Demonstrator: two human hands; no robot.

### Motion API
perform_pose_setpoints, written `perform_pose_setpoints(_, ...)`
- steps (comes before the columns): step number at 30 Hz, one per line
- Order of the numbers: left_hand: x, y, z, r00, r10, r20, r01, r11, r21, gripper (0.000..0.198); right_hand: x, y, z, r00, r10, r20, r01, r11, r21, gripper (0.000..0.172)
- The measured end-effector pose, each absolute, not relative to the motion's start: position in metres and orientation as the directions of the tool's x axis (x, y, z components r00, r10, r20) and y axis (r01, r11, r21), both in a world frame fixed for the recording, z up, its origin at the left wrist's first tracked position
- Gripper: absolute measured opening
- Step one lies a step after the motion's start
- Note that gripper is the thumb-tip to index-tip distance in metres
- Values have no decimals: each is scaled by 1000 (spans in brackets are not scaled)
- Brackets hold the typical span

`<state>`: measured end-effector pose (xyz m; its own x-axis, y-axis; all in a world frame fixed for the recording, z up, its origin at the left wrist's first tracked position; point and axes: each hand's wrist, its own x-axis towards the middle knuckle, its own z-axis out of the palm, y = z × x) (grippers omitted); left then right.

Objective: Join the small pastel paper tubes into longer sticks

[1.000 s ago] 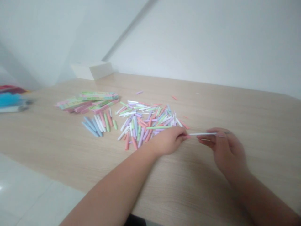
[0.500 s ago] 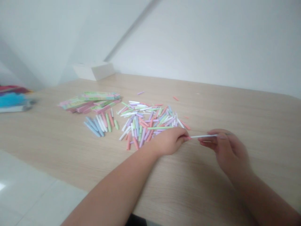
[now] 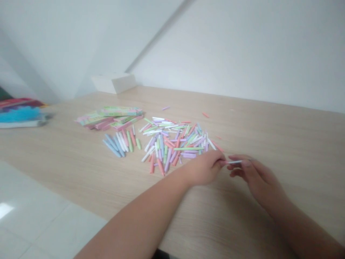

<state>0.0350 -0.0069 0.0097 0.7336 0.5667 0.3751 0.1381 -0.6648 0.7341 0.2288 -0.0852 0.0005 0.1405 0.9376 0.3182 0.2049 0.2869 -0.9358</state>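
Head view looked down over two bare forearms reaching in from the near edge across a pale wooden table point(image 3: 283, 122). The left hand point(image 3: 206, 168) lay knuckles-up, its fingers clenched around something pinkish at the tips, too small and blurred to name. The right hand point(image 3: 256, 176) sat just beside it, thumb and forefinger pinching the other end of a thin white stick point(image 3: 234, 162), which lay level between the two hands, just above the tabletop.

Half a second before, a long stretch of that stick had shown between the hands. Now only a short piece showed, and the right hand had closed in on the left until the fingertips nearly met. By that, the stick had most likely been slid into the left hand's grasp, though the joint itself was hidden.

Just beyond the left hand lay a loose heap of pastel pieces point(image 3: 175, 138), pink, purple, green and white, scattered across one another. Left of it lay a tidier row of capped pens point(image 3: 121, 141), side by side. Farther left and back was a stack of flat printed packets point(image 3: 110, 117), and a white box point(image 3: 114, 82) against the wall. Blurred blue and red items point(image 3: 20, 114) lay at the far left edge.
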Motion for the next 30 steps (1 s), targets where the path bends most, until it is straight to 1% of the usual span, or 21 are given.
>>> perform_pose_setpoints(4,39,-12,9,731,620,284,155,-557,816,28,231,-83,0,152,953,263,61,257,-965,32)
perform_pose_setpoints(6,37,-13,11,729,635,257,163,-524,836,28,233,-82,2,158,958,241,44,237,-970,32)
perform_pose_setpoints(10,34,-14,15,724,645,244,168,-509,844,25,236,-82,4,184,949,255,187,221,-957,32)
perform_pose_setpoints(15,35,-12,12,722,658,212,229,-517,825,26,240,-82,2,174,960,217,194,183,-964,37)
perform_pose_setpoints(20,37,-11,12,722,647,244,218,-547,808,28,244,-83,7,166,933,320,436,222,-872,38)
perform_pose_setpoints(24,36,-12,17,742,632,222,270,-586,764,31,246,-86,10,183,911,369,506,235,-830,38)
perform_pose_setpoints(27,36,-15,20,756,619,213,312,-627,714,32,245,-85,8,159,920,357,504,235,-831,38)
perform_pose_setpoints(30,36,-18,22,737,636,230,334,-637,695,34,241,-83,3,189,941,281,377,195,-905,37)
